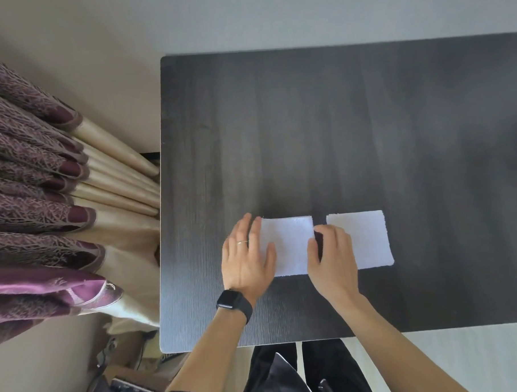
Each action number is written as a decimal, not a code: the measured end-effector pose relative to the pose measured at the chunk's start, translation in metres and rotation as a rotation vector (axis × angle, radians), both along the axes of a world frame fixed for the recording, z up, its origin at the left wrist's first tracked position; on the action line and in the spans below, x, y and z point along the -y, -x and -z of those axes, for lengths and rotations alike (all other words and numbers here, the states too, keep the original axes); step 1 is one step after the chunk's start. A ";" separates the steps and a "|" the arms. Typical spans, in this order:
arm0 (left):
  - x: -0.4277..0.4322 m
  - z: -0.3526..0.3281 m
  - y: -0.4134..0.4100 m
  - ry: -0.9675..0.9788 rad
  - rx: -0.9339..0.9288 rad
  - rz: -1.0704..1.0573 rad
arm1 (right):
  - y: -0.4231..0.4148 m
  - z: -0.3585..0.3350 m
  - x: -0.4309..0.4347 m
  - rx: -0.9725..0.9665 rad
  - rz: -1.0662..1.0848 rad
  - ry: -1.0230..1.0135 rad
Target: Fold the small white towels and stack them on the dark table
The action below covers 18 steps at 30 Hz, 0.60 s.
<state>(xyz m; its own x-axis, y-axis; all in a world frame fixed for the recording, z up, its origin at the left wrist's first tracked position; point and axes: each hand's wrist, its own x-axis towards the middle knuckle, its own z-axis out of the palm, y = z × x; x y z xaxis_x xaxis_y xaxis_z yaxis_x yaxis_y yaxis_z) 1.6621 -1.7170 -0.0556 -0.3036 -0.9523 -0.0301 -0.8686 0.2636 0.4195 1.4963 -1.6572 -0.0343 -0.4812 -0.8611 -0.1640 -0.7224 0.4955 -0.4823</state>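
2 towels (289, 245) side by side on table (337, 118).

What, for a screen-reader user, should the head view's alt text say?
Two hands flank a small white towel on a dark table, the left hand flat on its left edge, the right hand at its right edge. A second white towel lies right of it, not touching. Purple curtains hang at left.
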 end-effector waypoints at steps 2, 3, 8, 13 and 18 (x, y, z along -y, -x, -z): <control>0.001 0.005 0.004 0.012 0.084 0.174 | -0.006 0.014 0.001 -0.078 -0.130 0.019; 0.002 0.008 0.005 -0.014 0.116 0.212 | -0.008 0.020 0.004 -0.119 -0.194 0.006; 0.008 0.026 0.001 -0.127 0.184 0.199 | -0.008 0.045 0.007 -0.205 -0.316 -0.100; 0.009 0.032 0.002 -0.148 0.182 0.192 | -0.008 0.049 0.007 -0.214 -0.299 -0.092; 0.009 0.027 0.001 -0.168 0.213 0.208 | -0.008 0.043 0.006 -0.138 -0.303 -0.130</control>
<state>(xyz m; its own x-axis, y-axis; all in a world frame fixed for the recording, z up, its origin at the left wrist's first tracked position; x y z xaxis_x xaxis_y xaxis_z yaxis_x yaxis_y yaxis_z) 1.6607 -1.7257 -0.0830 -0.4604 -0.8473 -0.2648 -0.8765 0.3867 0.2868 1.5042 -1.6635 -0.0771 -0.2323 -0.9443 -0.2330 -0.9001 0.2995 -0.3164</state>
